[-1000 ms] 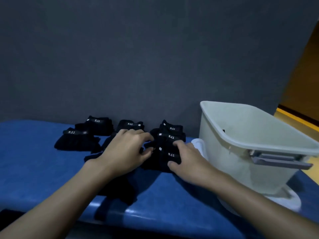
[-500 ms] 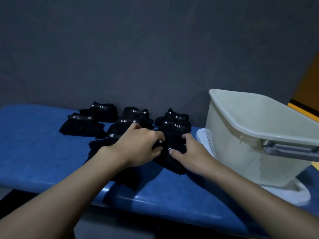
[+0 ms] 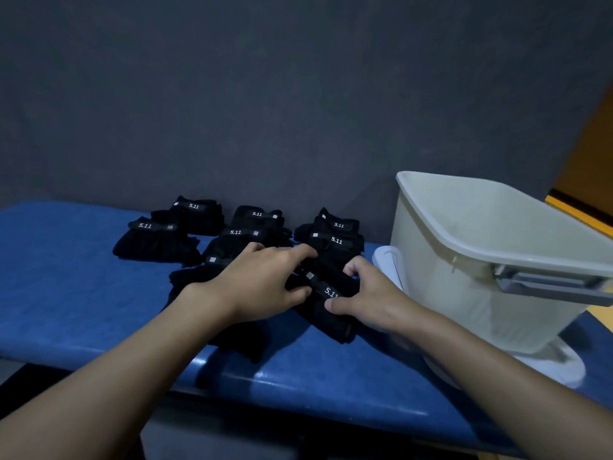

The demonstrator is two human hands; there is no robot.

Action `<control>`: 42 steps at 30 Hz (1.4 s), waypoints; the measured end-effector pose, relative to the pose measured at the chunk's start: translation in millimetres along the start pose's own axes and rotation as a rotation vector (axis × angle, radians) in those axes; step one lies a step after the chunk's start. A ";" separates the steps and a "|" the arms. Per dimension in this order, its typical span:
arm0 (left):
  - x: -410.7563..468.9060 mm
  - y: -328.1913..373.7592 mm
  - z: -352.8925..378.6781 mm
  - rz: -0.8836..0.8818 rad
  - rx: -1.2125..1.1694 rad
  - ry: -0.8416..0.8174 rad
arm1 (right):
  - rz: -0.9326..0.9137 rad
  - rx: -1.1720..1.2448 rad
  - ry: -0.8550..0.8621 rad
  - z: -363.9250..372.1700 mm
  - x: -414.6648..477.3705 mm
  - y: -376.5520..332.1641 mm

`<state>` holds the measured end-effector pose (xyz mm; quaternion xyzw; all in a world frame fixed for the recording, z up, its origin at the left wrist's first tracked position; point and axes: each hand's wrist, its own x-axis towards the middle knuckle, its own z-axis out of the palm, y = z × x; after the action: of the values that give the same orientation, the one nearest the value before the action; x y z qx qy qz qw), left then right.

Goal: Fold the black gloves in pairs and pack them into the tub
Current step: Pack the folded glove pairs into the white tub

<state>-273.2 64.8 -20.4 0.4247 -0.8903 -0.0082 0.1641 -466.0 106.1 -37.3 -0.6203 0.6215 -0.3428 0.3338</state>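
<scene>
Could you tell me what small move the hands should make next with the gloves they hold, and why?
Probably lift the glove pair and carry it right, into the tub. The left hand and right hand both grip it, it looks folded with its strap across, and the open tub stands to its right.

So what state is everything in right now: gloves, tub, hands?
Black fabric glove pair with the white 5.11 label: on the blue padded bench, gripped by both hands.
Left hand: fingers curled on that pair.
Right hand: thumb and fingers pinching it.
Other black glove pairs: folded, lying further back.
Pale plastic tub: upright, open; no gloves show inside.
</scene>
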 end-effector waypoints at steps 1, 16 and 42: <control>-0.5 -0.6 -1.1 -0.004 -0.020 0.005 | -0.013 0.014 0.009 0.6 -0.6 -0.3; -9.6 7.4 -55.7 -0.152 -0.949 0.211 | -0.362 0.220 0.176 -20.4 -40.9 -55.8; 117.2 129.6 -105.4 0.119 -1.259 0.227 | -0.419 0.107 0.247 -186.0 -66.8 -85.6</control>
<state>-407.9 71.8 132.7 0.1952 -0.7141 -0.4754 0.4754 -575.4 175.5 134.8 -0.6706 0.4961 -0.5101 0.2095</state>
